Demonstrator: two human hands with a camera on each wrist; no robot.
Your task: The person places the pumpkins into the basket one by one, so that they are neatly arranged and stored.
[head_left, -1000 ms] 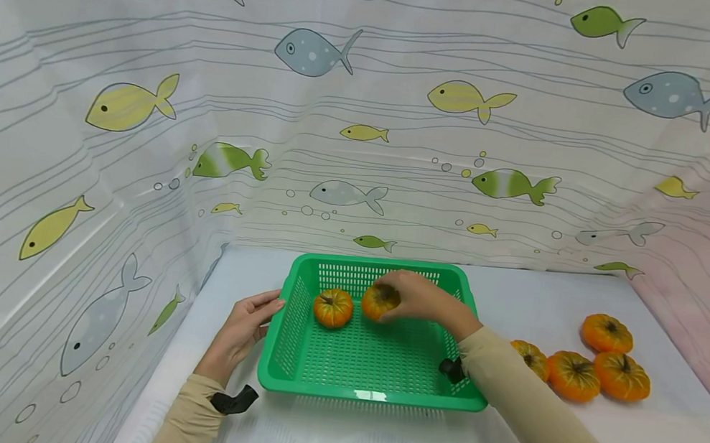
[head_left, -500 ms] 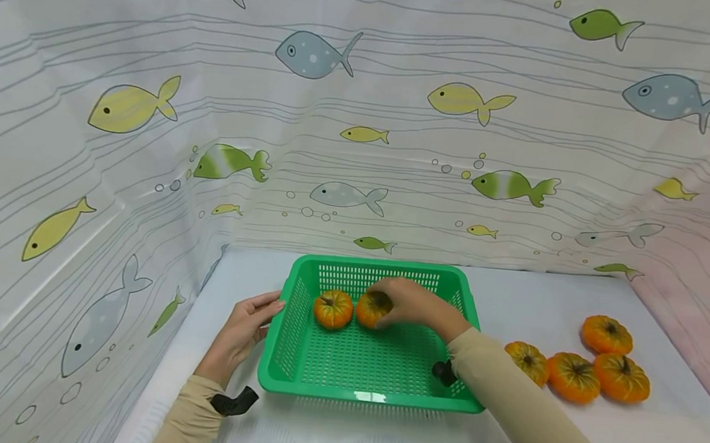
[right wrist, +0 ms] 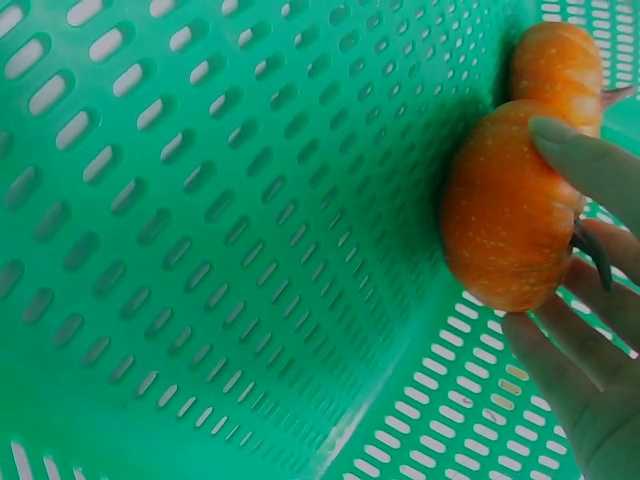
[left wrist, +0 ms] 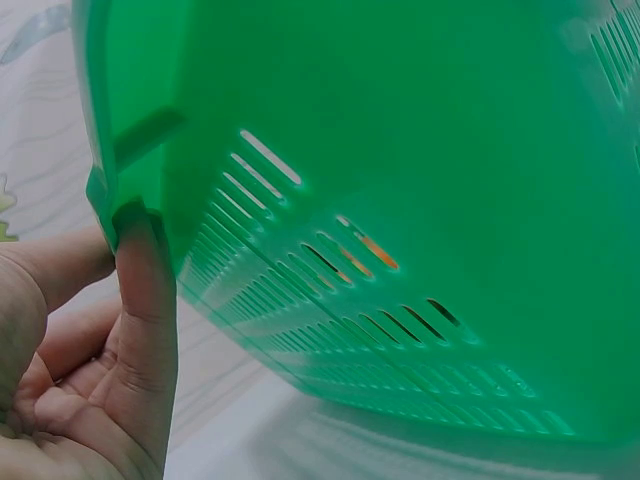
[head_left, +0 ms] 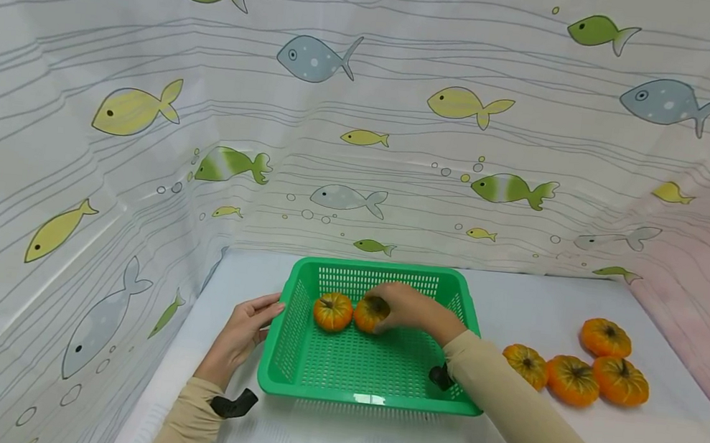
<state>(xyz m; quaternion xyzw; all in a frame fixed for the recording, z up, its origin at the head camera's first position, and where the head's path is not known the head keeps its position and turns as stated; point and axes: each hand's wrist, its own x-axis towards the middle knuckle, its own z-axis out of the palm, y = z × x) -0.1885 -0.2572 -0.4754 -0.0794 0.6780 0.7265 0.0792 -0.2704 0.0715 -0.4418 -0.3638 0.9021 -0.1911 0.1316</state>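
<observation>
A green plastic basket [head_left: 311,391] stands on the table. My left hand [head_left: 241,329] pinches its left rim between thumb and fingers, as the left wrist view shows the hand [left wrist: 143,335] at the edge. Inside the basket, my right hand [head_left: 410,305] holds a small orange pumpkin [head_left: 367,315] with thumb and fingers about its sides. That pumpkin sits right beside another pumpkin [head_left: 332,312] at the back left of the basket. In the right wrist view the held pumpkin [right wrist: 505,210] has a dark curved stem, and the two pumpkins appear to touch.
Several more orange pumpkins [head_left: 574,380] lie on the white table [head_left: 554,300] to the right of the basket, one partly covered by my right sleeve [head_left: 517,405]. A fish-patterned curtain [head_left: 404,125] hangs behind and along both sides.
My right hand has moved left and slightly down with the pumpkin, bringing it against the other one. The left hand and basket stay put.
</observation>
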